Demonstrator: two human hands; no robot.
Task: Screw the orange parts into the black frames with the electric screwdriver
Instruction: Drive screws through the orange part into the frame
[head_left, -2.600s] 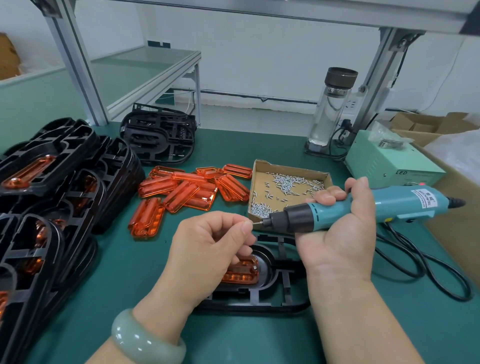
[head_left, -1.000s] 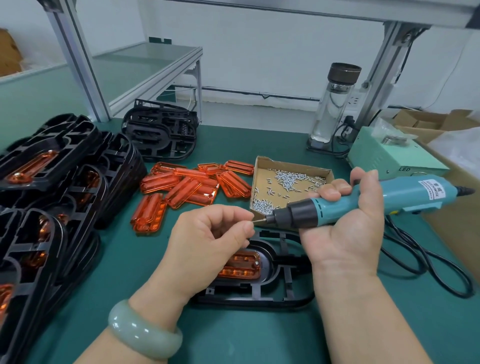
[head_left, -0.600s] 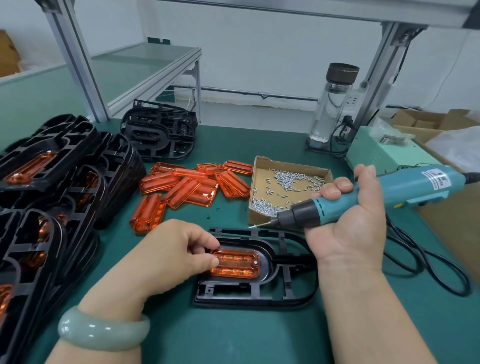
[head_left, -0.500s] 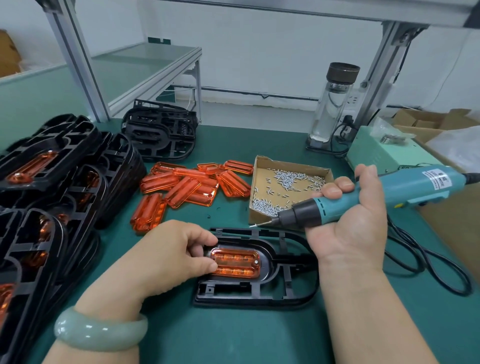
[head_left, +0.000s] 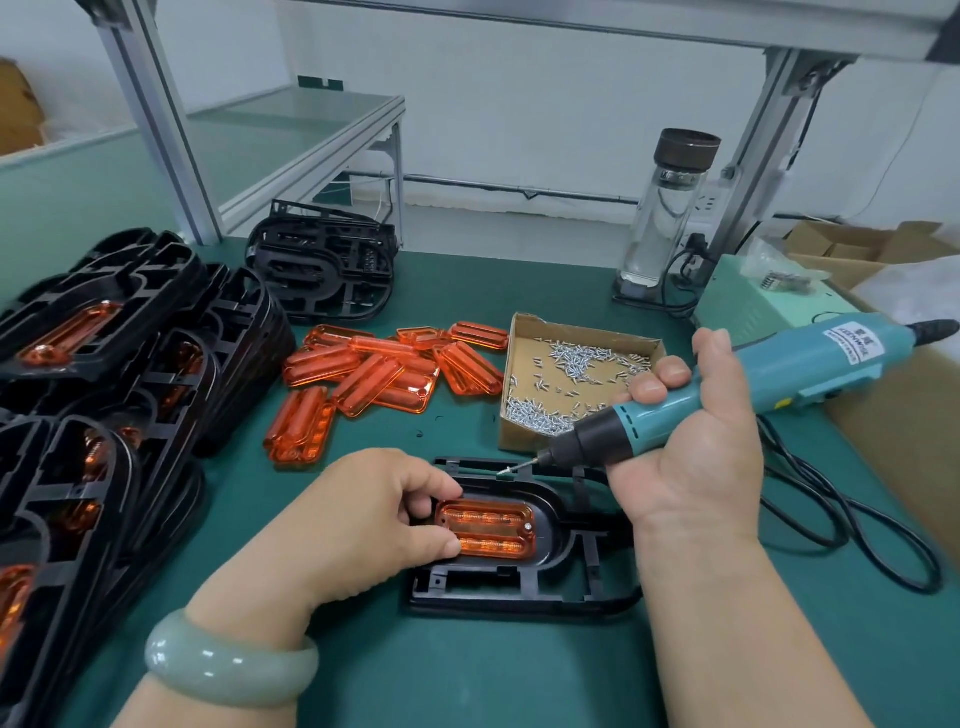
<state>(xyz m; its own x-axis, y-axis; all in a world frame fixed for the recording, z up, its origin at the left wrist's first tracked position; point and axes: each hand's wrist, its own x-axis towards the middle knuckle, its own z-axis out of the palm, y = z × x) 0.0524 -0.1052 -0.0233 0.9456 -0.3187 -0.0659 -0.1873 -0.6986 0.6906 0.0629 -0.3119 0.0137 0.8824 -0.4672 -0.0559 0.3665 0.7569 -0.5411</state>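
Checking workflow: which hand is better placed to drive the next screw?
Right hand: it grips the screwdriver, bit just over the frame. The left hand holds the orange part in place.

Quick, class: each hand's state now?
Left hand: pinches the translucent orange part seated in the black plastic frame.
Right hand: grips the teal electric screwdriver.

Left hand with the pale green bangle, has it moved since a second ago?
Yes. The left hand dropped from beside the cardboard screw box down to the orange part in the black frame, which it now holds.
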